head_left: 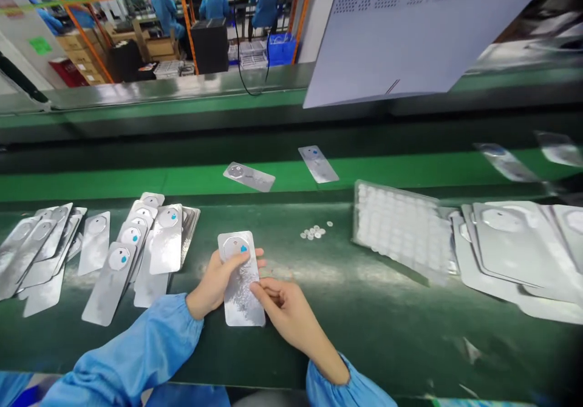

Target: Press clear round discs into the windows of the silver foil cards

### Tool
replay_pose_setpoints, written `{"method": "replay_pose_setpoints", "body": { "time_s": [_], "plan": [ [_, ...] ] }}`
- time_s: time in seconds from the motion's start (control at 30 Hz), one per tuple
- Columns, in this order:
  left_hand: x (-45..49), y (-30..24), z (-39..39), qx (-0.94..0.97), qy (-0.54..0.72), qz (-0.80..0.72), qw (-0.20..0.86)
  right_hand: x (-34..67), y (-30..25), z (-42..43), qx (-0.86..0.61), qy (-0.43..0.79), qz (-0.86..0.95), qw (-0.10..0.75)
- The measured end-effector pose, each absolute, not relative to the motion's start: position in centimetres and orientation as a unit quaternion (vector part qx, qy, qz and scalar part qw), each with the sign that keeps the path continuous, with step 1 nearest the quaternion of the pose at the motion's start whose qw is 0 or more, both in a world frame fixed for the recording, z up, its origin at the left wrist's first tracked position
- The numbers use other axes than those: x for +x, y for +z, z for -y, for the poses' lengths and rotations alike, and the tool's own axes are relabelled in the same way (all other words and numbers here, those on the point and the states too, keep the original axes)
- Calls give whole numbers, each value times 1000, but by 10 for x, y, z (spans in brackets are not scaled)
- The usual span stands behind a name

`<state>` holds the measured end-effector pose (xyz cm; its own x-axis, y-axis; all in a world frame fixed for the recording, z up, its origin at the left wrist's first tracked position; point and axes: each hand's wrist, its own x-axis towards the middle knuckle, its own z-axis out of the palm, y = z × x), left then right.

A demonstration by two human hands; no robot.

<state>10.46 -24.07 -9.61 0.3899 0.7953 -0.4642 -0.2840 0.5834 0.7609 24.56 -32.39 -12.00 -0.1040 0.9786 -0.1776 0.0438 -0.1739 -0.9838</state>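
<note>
A silver panel shaped like a phone back cover (243,300) stands tilted toward me over the green bench. It has a round camera area with a blue mark near its top. My left hand (217,278) is closed around its left edge, thumb on the front beside the round area and fingertips showing past the right edge. With thumb and fingers together, my right hand (285,310) touches the panel's right edge; whether anything small is pinched there is hidden. Several small white round pieces (314,232) lie on the bench beyond my right hand.
Piled similar panels (109,282) lie left, with more stacked panels (514,249) at right. A clear tray of white pieces (396,225) sits right of centre. Loose panels (249,177) rest on the bright green conveyor strip (191,179). A white board (387,48) hangs above; people in blue work beyond.
</note>
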Motion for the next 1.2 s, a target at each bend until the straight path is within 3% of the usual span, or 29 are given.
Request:
{"method": "replay_pose_setpoints", "body": {
  "time_s": [0.13, 0.3, 0.47, 0.6, 0.87, 1.2],
  "plan": [
    [111, -100, 244, 284, 299, -457, 788, 264, -121, 337, -561, 529, 472, 428],
    [115, -105, 249, 366, 262, -459, 766, 277, -108, 343, -635, 306, 495, 509],
    [115, -103, 251, 466, 263, -448, 716, 266, -109, 333, -590, 159, 617, 497],
    [109, -109, 253, 537, 265, -449, 663, 259, -120, 328, -601, 117, 648, 453],
    [101, -122, 257, 459, 274, -527, 660, 257, -121, 327, -616, 72, 653, 436],
    [101, -121, 258, 493, 277, -467, 680, 255, -121, 326, -617, 52, 659, 427]
  ]
}}
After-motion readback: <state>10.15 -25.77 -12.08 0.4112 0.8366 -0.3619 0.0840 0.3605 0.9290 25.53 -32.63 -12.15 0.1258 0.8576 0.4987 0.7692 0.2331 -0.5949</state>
